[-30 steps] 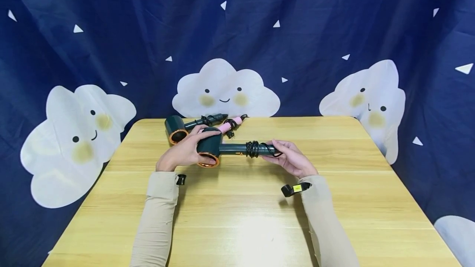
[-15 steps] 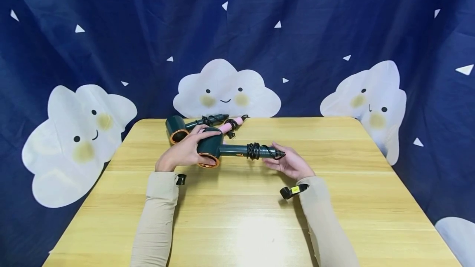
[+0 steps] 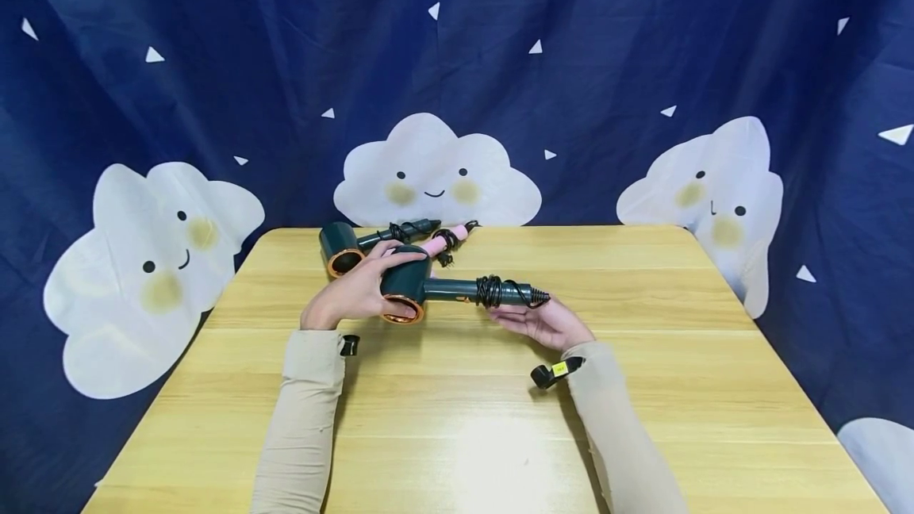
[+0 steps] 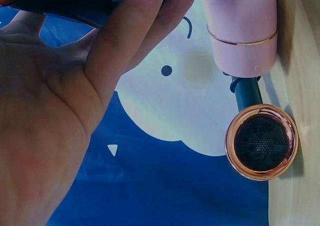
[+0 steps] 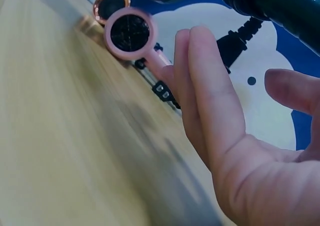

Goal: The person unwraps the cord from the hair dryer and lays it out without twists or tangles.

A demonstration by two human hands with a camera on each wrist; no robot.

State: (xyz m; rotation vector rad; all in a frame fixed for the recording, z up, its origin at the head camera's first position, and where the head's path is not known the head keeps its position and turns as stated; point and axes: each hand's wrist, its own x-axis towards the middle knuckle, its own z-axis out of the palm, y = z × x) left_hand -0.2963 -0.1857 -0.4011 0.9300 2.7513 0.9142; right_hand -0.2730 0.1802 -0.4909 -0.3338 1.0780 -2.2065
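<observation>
My left hand (image 3: 350, 292) grips the barrel of a dark green hair dryer (image 3: 403, 272) with a copper ring, thumb near the ring and fingers over the top. Its handle (image 3: 450, 289) points right, raised off the table, with a black cord (image 3: 489, 291) wound round it. Just below the cord-wrapped end is my right hand (image 3: 546, 326). In the right wrist view its fingers (image 5: 212, 81) are straight and the thumb stands apart, with the handle (image 5: 285, 6) above them. Whether they touch the handle cannot be told from these views.
Behind the held dryer, a second green hair dryer (image 3: 339, 244) and a pink hair dryer (image 3: 437, 245) lie on the wooden table (image 3: 643, 292), cords wound round their handles. The pink one is partly hidden in the head view. A blue cloud-printed curtain (image 3: 585, 62) hangs behind.
My right hand has let go of the handle's end and moved left and slightly down beneath it. The left hand and the dryer it holds have stayed nearly still.
</observation>
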